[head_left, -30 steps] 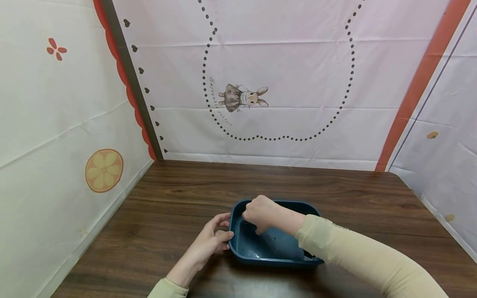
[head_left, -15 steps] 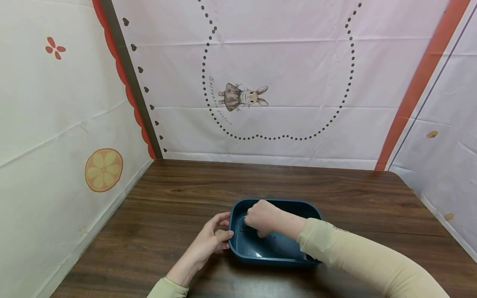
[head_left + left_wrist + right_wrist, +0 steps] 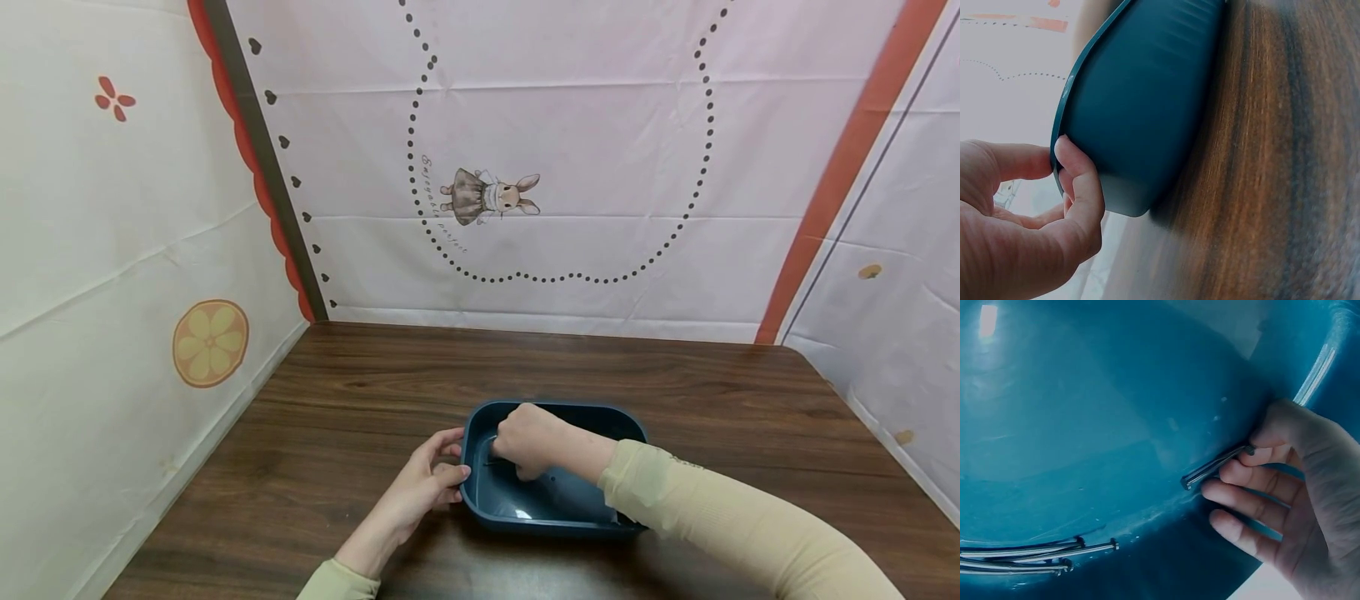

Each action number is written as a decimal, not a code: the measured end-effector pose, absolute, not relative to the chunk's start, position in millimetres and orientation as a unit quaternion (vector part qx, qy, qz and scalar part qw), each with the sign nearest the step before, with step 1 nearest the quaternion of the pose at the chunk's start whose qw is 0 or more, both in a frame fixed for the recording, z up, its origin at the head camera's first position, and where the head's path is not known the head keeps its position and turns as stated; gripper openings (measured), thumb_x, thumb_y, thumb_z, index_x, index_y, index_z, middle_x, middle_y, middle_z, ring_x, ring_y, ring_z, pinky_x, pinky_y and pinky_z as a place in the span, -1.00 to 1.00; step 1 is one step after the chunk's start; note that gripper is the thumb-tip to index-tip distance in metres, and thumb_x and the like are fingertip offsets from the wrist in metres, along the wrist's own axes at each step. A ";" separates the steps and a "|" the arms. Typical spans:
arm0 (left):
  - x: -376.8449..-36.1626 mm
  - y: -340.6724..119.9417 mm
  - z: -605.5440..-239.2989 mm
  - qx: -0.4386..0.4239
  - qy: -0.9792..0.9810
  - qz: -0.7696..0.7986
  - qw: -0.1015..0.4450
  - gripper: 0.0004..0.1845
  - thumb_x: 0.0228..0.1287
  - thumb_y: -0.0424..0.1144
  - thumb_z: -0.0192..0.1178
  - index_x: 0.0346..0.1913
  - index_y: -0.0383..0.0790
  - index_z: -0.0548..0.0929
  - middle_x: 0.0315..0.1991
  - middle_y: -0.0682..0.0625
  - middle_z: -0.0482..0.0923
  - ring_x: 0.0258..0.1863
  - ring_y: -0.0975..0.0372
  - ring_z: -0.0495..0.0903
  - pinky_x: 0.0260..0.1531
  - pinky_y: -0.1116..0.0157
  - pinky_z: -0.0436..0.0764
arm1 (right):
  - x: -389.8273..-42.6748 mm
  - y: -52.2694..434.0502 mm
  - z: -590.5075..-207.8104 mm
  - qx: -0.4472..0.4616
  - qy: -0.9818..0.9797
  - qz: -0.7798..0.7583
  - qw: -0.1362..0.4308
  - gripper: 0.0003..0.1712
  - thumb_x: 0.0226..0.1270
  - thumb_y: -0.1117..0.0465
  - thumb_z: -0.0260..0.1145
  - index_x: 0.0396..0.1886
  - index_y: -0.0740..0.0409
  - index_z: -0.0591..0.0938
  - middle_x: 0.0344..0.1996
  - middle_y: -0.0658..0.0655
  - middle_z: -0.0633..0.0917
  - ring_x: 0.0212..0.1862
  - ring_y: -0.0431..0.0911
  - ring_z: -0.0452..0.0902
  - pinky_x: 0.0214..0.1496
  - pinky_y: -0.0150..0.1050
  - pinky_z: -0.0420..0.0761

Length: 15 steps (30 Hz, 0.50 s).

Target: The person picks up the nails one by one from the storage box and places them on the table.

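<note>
A dark blue plastic tub (image 3: 555,503) stands on the wooden table. My left hand (image 3: 417,490) grips its left end, thumb and fingers pinching the rim (image 3: 1079,75) in the left wrist view. Inside the tub, my right hand (image 3: 529,438) reaches down to the floor at the left end. The right wrist view shows thumb and index fingertip pinching the end of slim metal nails (image 3: 1215,467), which lie side by side with heads at opposite ends. The other fingers of that hand are bent loosely. Several more nails (image 3: 1029,557) lie together along the tub's edge.
Around the tub spreads the brown wood-grain table (image 3: 360,383). White printed cloth (image 3: 600,167) hangs behind it and at both sides. A small dark patch (image 3: 624,518) shows at the tub's near right corner, partly behind the right sleeve (image 3: 720,508).
My right hand has moved slightly down and toward the near side within the tub, then stayed nearly still over the last half second. The left hand keeps its grip on the rim.
</note>
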State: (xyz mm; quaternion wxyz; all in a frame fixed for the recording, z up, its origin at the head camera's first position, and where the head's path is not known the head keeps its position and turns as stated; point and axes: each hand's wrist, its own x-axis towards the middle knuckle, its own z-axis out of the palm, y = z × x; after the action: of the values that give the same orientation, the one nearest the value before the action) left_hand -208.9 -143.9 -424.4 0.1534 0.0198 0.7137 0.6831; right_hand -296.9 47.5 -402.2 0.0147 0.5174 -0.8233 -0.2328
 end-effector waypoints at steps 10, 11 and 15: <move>-208.4 -142.5 -424.3 0.020 0.712 0.685 0.152 -0.38 0.39 -0.38 0.10 0.47 -0.30 0.20 0.19 -0.26 0.31 -0.26 0.26 0.55 -0.30 0.34 0.62 | -299.5 53.1 -402.8 0.545 -0.812 -0.206 0.030 -0.74 0.19 0.03 0.36 -0.60 -0.14 0.48 -0.73 -0.15 0.34 -0.72 -0.28 0.15 -0.70 -0.43 0.11; -208.4 -142.5 -424.5 0.021 0.712 0.685 0.152 -0.38 0.39 -0.39 0.10 0.47 -0.30 0.20 0.19 -0.26 0.30 -0.26 0.26 0.55 -0.31 0.34 0.62 | -299.5 53.5 -403.0 0.547 -0.811 -0.204 0.033 -0.74 0.19 0.04 0.36 -0.61 -0.14 0.47 -0.72 -0.15 0.34 -0.72 -0.28 0.14 -0.70 -0.43 0.10; -208.3 -142.7 -424.1 0.021 0.712 0.686 0.152 -0.38 0.39 -0.39 0.10 0.47 -0.30 0.20 0.18 -0.26 0.30 -0.25 0.25 0.55 -0.31 0.34 0.61 | -299.6 53.8 -402.9 0.551 -0.809 -0.200 0.037 -0.75 0.18 0.05 0.36 -0.60 -0.15 0.48 -0.71 -0.15 0.34 -0.70 -0.28 0.14 -0.69 -0.43 0.09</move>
State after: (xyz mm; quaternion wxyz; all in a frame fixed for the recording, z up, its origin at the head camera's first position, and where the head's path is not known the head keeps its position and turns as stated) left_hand -208.3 -142.7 -424.1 0.1516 0.0211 0.7117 0.6856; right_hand -299.6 53.8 -402.9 0.0369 0.5510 -0.8094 -0.2000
